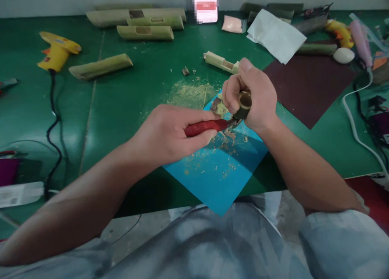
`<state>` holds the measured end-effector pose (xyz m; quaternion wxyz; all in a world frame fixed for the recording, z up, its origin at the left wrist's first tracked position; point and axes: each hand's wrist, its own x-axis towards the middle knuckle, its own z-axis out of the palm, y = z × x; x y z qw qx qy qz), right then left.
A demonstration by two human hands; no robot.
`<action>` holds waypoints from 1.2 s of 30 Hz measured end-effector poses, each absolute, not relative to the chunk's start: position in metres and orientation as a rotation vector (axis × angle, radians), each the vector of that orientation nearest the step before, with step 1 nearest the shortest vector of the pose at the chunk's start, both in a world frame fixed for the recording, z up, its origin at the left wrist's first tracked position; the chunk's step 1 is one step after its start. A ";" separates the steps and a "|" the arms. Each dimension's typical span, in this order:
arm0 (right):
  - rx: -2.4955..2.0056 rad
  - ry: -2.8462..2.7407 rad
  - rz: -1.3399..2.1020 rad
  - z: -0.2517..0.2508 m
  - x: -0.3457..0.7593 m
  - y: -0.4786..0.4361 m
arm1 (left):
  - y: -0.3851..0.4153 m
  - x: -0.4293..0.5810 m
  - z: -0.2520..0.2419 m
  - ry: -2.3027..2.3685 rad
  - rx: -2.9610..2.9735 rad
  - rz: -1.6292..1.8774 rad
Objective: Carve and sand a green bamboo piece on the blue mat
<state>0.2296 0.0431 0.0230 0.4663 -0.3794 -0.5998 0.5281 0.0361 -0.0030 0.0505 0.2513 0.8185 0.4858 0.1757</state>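
My left hand (pixel 170 131) is closed around the red handle of a carving knife (pixel 203 127), whose tip reaches the base of a short bamboo tube (pixel 244 105). My right hand (pixel 249 94) is wrapped round that tube, with its open end facing me. Both hands work above a blue sheet (pixel 219 169) strewn with bamboo shavings, lying on the green table (pixel 127 109).
Several cut bamboo pieces (pixel 142 24) lie at the back left, one small notched piece (pixel 220 62) behind my right hand. A yellow glue gun (pixel 56 52) with black cord sits left. Dark sandpaper (pixel 306 84), white cloth (pixel 275 36) and cables lie right.
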 end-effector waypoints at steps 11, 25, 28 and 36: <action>-0.998 -1.383 1.209 0.024 0.221 0.039 | -0.009 0.036 0.046 1.219 2.243 0.286; -0.832 -1.328 1.247 0.016 0.223 0.039 | -0.030 0.045 0.037 1.325 2.215 0.395; -0.831 -1.345 1.208 0.018 0.222 0.038 | -0.024 0.023 0.052 1.349 2.212 0.392; -1.044 -1.488 1.246 0.021 0.232 0.035 | -0.070 -0.013 0.019 1.833 1.846 0.695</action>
